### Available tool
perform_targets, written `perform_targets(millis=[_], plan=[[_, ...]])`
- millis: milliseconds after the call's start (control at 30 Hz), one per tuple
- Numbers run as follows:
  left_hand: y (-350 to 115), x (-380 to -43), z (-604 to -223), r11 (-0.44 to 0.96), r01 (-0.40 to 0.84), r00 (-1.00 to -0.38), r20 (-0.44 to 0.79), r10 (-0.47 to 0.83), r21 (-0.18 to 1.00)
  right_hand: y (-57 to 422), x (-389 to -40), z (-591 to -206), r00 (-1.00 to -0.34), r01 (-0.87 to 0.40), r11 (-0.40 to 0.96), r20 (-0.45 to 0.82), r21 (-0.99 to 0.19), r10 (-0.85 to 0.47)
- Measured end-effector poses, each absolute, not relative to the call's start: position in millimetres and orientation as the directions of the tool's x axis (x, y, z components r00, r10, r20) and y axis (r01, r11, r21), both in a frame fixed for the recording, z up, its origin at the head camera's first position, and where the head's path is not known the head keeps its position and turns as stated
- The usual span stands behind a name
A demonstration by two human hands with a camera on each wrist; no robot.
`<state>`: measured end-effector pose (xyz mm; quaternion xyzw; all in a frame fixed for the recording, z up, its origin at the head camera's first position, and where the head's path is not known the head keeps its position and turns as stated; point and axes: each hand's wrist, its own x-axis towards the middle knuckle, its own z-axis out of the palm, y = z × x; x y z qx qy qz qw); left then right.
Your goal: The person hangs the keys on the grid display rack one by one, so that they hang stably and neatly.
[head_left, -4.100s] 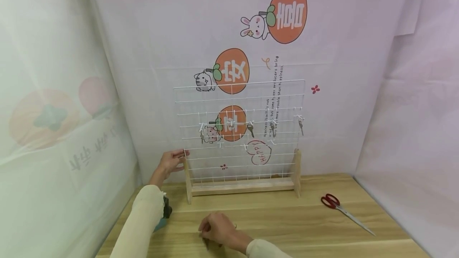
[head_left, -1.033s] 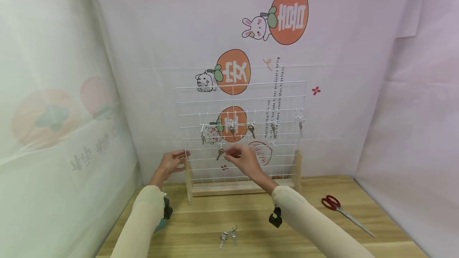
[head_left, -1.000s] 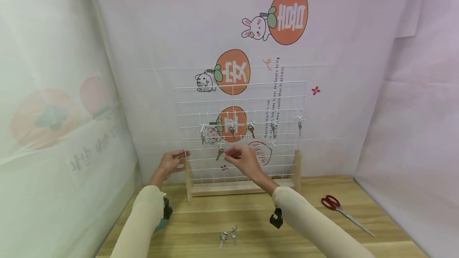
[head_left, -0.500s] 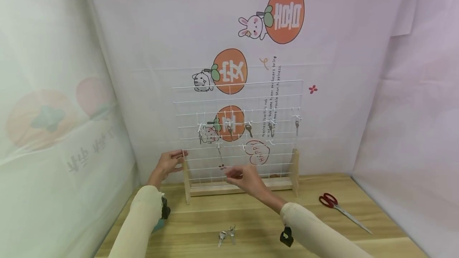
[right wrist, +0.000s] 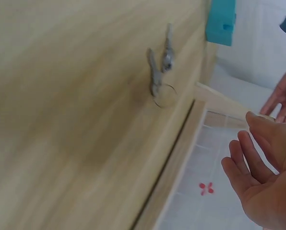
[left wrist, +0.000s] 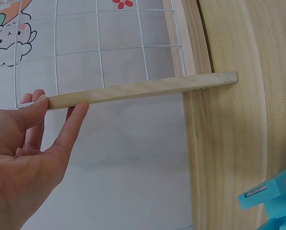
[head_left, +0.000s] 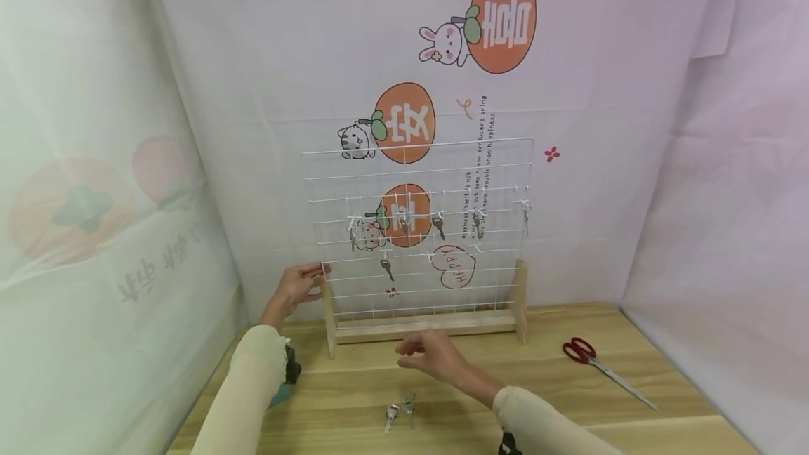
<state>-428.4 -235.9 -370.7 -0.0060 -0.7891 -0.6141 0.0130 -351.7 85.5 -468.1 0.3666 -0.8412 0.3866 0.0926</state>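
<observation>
A white wire grid rack with a wooden base [head_left: 428, 331] stands on the table. My left hand [head_left: 297, 290] grips the top of its left wooden post; in the left wrist view, thumb and fingers [left wrist: 73, 127] pinch the post [left wrist: 143, 89]. Several keys hang in an upper row on white hooks, among them a dark key [head_left: 439, 227]. One key [head_left: 387, 269] hangs lower at left. Low in front of the base, my right hand [head_left: 436, 358] hovers with loosely bent fingers and holds nothing. Nearer me lie two silver keys [head_left: 392, 414], with a ring beside them in the right wrist view.
Red-handled scissors [head_left: 594, 357] lie on the table at right. A teal object [left wrist: 272, 196] sits by my left forearm. White printed cloth [head_left: 588, 230] hangs behind the rack and at both sides.
My right hand has drawn away from the lower left hanging key, down towards the table. That key now hangs free and swings. My left hand has stayed on the post.
</observation>
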Motion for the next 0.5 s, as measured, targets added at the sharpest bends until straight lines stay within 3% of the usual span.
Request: perform_targets(millis=[333, 500], plan=[[-234.3, -427.7, -368.7, 0.235, 0.013, -1.0, 0.015, -0.007, 0.972, 78.3, -338.1, -495.3, -0.707, -0.67, 0.428, 0.345, -0.607, -0.617], [-234.2, -426.9, -368.7, 0.234, 0.005, -1.0, 0.009, -0.018, 0.972, 75.3, -331.0, -507.5, -0.702, -0.683, 0.482, 0.309, -0.549, -0.642]])
